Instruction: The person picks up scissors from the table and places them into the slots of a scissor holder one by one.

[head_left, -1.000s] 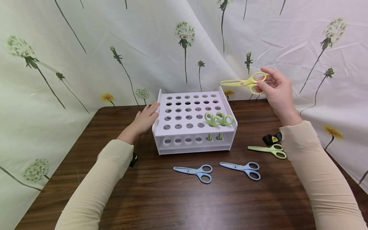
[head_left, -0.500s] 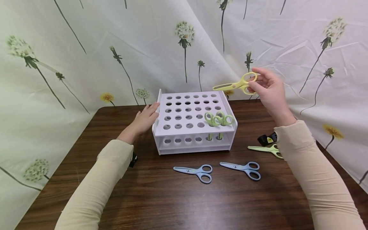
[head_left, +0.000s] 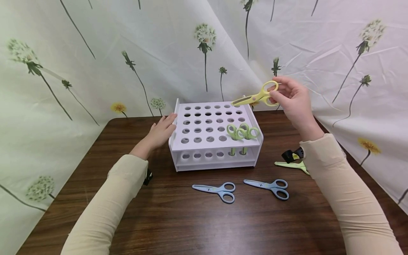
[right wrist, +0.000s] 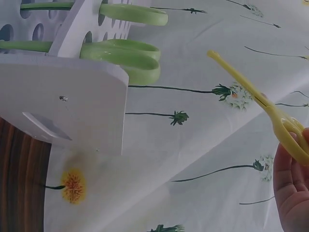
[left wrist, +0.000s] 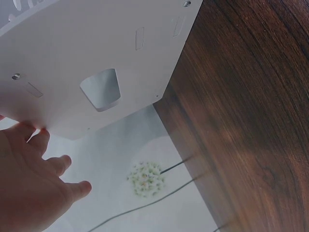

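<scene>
Yellow scissors (head_left: pixel 255 98) hang in the air over the back right corner of a white rack (head_left: pixel 204 144) full of round holes. My right hand (head_left: pixel 294 102) pinches them by the handle loops, blades pointing left and slightly down. In the right wrist view the yellow scissors (right wrist: pixel 277 116) are apart from the rack. My left hand (head_left: pixel 160 131) rests on the rack's left side panel, fingers extended; the left wrist view shows its fingertips at the edge of that panel (left wrist: pixel 58 63). Two green scissors (head_left: pixel 236 132) stand upright in the rack's front right holes, handles up.
Two pairs of blue scissors, a left one (head_left: pixel 216 191) and a right one (head_left: pixel 269 187), lie on the dark wooden table (head_left: pixel 178 226) before the rack. Other green scissors (head_left: pixel 291 165) lie at the right, partly hidden by my right sleeve. A flower-print cloth (head_left: pixel 159 46) hangs behind.
My right hand has moved left with the yellow scissors, bringing their blades over the rack's back right corner and tipping them lower. The left hand and the rack have stayed still.
</scene>
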`<control>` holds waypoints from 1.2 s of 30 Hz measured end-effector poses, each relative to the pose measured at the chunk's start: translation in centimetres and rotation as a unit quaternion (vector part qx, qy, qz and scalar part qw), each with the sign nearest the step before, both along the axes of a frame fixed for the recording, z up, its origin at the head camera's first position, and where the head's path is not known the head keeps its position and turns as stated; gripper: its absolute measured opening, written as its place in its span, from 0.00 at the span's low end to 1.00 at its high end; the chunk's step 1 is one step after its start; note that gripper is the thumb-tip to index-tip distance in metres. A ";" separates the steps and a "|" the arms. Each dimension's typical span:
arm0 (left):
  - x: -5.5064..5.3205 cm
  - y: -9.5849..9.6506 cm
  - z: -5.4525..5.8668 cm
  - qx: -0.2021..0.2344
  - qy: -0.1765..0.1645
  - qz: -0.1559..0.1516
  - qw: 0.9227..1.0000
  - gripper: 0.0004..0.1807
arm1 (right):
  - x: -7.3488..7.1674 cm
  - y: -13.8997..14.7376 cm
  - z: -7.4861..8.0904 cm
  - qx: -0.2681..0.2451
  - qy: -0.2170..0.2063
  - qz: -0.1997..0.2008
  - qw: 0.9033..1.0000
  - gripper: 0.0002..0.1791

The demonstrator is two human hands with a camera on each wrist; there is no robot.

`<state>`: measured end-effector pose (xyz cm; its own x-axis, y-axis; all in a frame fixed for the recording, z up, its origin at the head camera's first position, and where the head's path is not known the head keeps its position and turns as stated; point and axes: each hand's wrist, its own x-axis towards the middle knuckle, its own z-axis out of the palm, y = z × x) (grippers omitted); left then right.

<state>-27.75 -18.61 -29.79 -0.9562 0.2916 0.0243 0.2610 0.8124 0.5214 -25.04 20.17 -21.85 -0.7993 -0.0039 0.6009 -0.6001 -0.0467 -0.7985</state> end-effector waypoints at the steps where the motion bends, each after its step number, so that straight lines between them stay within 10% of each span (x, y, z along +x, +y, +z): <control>1: 0.0 0.0 0.0 0.000 0.000 0.000 1.000 0.30 | 0.0 0.0 0.0 0.001 0.001 0.002 1.000 0.16; 36: 0.1 0.1 0.1 0.007 -0.002 -0.001 1.000 0.30 | 0.9 -2.9 -0.4 0.073 -0.021 0.041 0.996 0.12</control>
<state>-27.64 -18.54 -29.73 -0.9558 0.2929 0.0252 0.2607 0.8051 0.5327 -24.12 17.30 -22.28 -0.8168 -0.1553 0.5557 -0.5655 0.0242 -0.8244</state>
